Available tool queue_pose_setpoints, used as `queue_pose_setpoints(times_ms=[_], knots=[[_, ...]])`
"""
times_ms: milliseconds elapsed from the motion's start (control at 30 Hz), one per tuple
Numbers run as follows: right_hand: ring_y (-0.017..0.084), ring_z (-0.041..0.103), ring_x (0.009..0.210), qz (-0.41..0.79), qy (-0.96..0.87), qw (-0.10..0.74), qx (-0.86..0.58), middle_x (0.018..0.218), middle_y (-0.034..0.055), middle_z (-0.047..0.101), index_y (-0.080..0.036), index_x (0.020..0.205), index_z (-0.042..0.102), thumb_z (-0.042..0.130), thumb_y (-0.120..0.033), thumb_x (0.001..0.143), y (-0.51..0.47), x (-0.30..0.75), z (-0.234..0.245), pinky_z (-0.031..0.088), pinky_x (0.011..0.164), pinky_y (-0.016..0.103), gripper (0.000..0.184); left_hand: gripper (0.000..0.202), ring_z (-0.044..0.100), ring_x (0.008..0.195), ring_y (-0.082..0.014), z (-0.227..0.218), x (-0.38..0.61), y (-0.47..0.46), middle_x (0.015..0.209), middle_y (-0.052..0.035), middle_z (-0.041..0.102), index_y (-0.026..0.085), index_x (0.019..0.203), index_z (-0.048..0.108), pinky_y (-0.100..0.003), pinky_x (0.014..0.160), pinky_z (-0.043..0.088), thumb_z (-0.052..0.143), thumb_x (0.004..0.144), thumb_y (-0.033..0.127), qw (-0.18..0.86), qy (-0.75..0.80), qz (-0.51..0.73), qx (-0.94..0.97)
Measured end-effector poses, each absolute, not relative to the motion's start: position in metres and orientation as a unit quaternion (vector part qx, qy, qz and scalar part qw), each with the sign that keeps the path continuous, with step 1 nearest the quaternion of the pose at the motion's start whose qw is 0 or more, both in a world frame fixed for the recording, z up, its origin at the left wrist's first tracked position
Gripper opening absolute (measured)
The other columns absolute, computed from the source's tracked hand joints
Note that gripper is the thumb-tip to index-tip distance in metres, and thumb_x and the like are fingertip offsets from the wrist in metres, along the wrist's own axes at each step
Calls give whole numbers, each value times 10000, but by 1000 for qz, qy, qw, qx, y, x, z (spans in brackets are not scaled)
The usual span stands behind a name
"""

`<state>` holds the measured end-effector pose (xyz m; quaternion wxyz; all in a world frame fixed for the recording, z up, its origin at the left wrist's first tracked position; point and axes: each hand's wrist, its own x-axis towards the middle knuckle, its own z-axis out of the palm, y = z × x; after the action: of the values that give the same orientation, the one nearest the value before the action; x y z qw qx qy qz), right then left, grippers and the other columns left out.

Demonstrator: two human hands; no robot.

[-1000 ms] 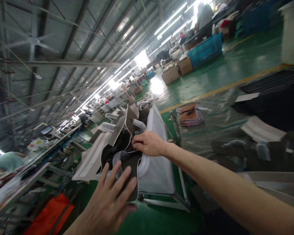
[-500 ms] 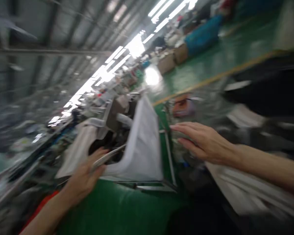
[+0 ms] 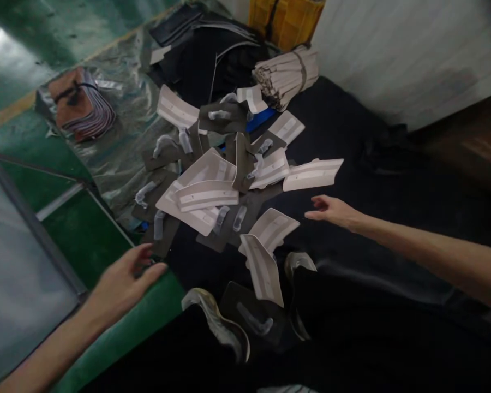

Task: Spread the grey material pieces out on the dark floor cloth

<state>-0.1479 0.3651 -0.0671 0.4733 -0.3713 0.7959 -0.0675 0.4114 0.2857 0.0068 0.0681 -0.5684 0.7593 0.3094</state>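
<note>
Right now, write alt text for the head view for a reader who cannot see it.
Two bare hands reach, open and empty, toward a loose pile of pale and dark cut pieces lying on black sheeting: the left hand low at the pile's near edge, the right hand just past its right side. A tied bundle of tan strips lies behind the pile, on a green floor.

- A heap of cut pieces point(image 3: 221, 185), pale and dark grey, lies on black cloth point(image 3: 352, 164).
- The right hand point(image 3: 331, 210) reaches open-fingered toward the heap, holding nothing.
- The left hand point(image 3: 120, 281) hovers open near the heap's lower-left edge, above the green floor point(image 3: 85, 234).
</note>
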Motion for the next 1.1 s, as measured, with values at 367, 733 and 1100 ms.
queue_pose_setpoints(times_ms=[367, 733, 1100], knots=[[388, 545, 1165, -178, 763, 514, -348, 1164, 147, 659, -148, 1157, 654, 934, -477, 373, 427, -48, -159, 398, 1073, 557, 895, 425, 572, 1100, -238, -160, 270, 468, 1241, -123, 637, 159, 1362, 471, -415, 898, 424, 447, 979, 340, 106, 937, 318, 101], [257, 652, 774, -302, 740, 520, -300, 811, 62, 728, -137, 835, 724, 598, -529, 717, 381, -11, -176, 522, 640, 322, 428, 209, 613, 860, -163, -169, 273, 387, 912, -56, 667, 199, 940, 647, -299, 793, 469, 444, 954, 247, 43, 834, 384, -393], [268, 675, 862, -455, 786, 320, -269, 972, 90, 737, -145, 977, 705, 607, -577, 707, 294, -119, -138, 572, 735, 366, 519, 392, 633, 1076, -271, -124, 350, 234, 1096, -116, 676, 148, 1108, 656, -394, 991, 520, 543, 762, 295, -237, 611, 183, -733]])
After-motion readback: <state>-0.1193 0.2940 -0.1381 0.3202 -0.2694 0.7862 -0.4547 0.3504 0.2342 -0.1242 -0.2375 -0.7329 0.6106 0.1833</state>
